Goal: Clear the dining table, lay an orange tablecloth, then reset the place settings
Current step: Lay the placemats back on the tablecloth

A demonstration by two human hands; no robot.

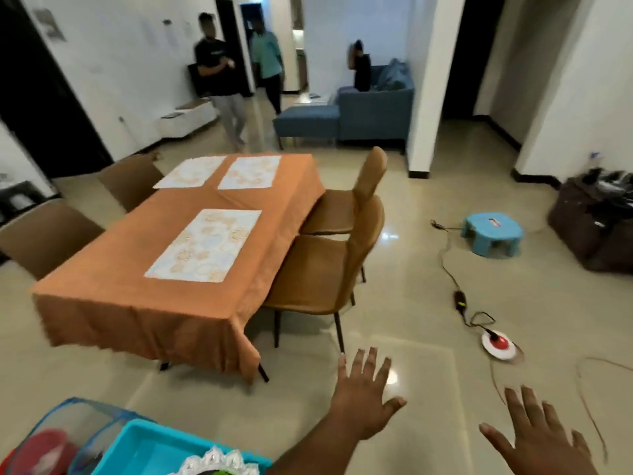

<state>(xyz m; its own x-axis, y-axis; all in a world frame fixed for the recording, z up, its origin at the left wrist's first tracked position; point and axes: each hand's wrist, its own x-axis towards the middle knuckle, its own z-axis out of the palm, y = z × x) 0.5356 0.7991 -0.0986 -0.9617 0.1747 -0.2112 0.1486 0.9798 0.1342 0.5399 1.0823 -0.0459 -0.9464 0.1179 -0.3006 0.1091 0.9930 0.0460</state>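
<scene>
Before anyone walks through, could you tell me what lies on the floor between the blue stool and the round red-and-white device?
In the head view, a black cable with an inline box runs across bare floor from beside the blue stool to the red-and-white device.

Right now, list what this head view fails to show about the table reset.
- Blue plastic tub with dishware: cut off by the bottom edge, contents blurred.
- Rectangular table under the orange tablecloth: legs mostly hidden by its drape.
- Three pale floral placemats: pattern blurred.
- Brown chairs on the far side: partly hidden by the table.

I see the orange tablecloth draped over the table, ahead and left of my left hand, three pale floral placemats flat on it, well beyond both hands
</scene>
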